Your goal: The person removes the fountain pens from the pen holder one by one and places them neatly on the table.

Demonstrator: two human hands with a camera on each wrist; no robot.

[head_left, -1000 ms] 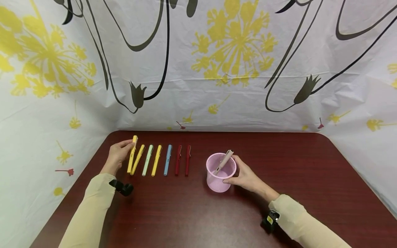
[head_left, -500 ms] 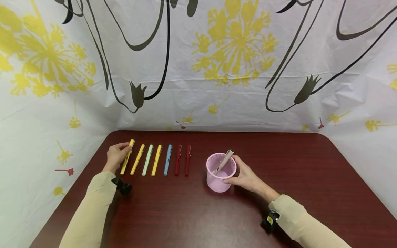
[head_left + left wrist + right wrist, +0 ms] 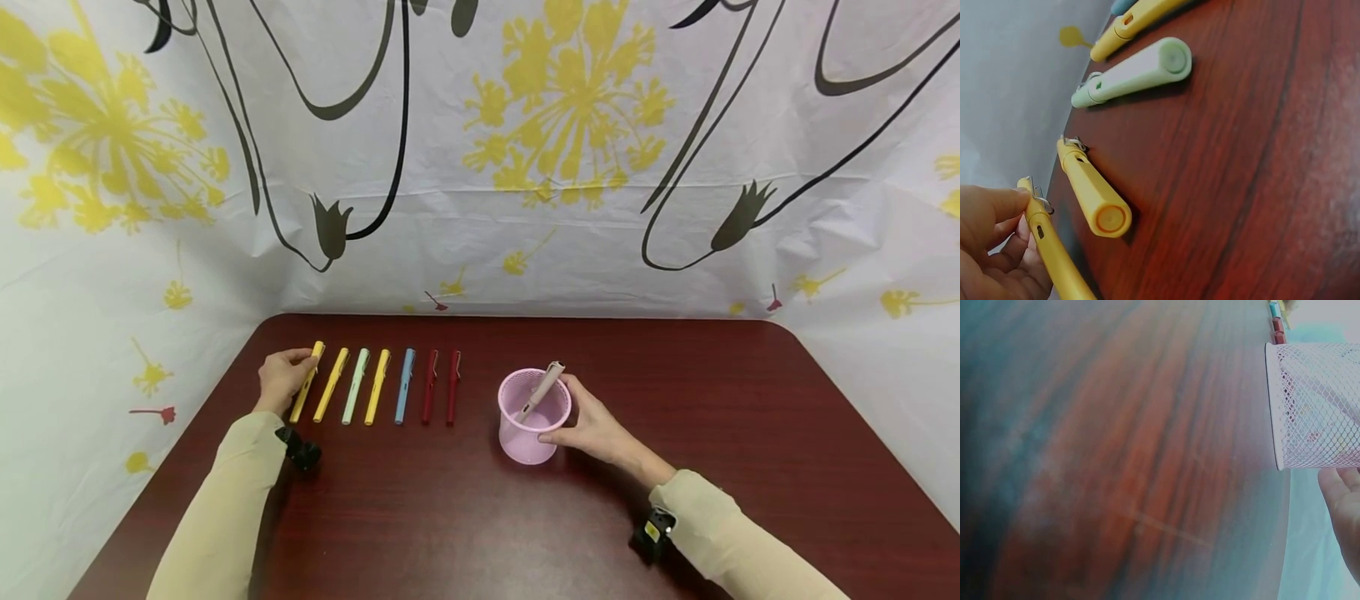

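My left hand (image 3: 279, 379) pinches a yellow pen (image 3: 306, 385) near its clip end, at the left end of a row of pens. In the left wrist view, thumb and fingers close on the cap of this yellow pen (image 3: 1054, 250). Beside it lie a second yellow pen (image 3: 330, 387), a pale green pen (image 3: 356, 387), a third yellow pen (image 3: 378, 389) and a blue pen (image 3: 405, 387). My right hand (image 3: 596, 425) grips the side of a pink mesh pen holder (image 3: 527, 443), thumb near the rim. One greyish pen (image 3: 540, 392) leans inside it.
Two dark red pens, a left one (image 3: 430, 390) and a right one (image 3: 453, 390), finish the row. The dark reddish wooden table (image 3: 450, 517) has rounded back corners. Behind it hangs a white cloth (image 3: 427, 167) with yellow and dark flower prints.
My left hand has moved the yellow pen left, away from the second yellow pen, and its cap end has come lower. The right hand and the pen holder have stayed put.
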